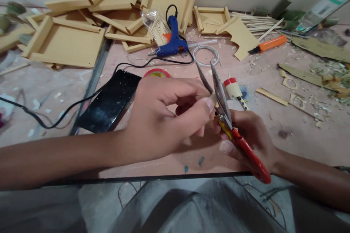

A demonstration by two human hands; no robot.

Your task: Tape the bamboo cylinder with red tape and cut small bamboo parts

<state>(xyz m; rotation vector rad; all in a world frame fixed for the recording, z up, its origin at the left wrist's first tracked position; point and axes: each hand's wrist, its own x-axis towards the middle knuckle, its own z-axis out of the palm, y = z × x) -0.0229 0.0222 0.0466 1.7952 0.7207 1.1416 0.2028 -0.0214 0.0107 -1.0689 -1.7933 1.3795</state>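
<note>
My right hand (251,131) is wrapped round a pair of scissors (247,149) with red handles and a yellow inner part. The blades point up and away from me, slightly apart. Close to the blades, my left hand (169,116) is closed in a pinch. Between its fingertips a small yellowish piece (216,100) shows against the blade; its kind is too small to make out. Just beyond my right hand lies a short cream tube with a red band (232,86), beside a dotted stick (242,102). A roll of red tape (156,73) is partly hidden behind my left hand.
A black phone (112,98) lies left of my hands. Farther back are a blue glue gun (172,42) with its cord, a white tape ring (206,56), an orange cutter (269,44) and cardboard trays (68,40). Shavings litter the table's right side. Its front edge (164,177) runs below my hands.
</note>
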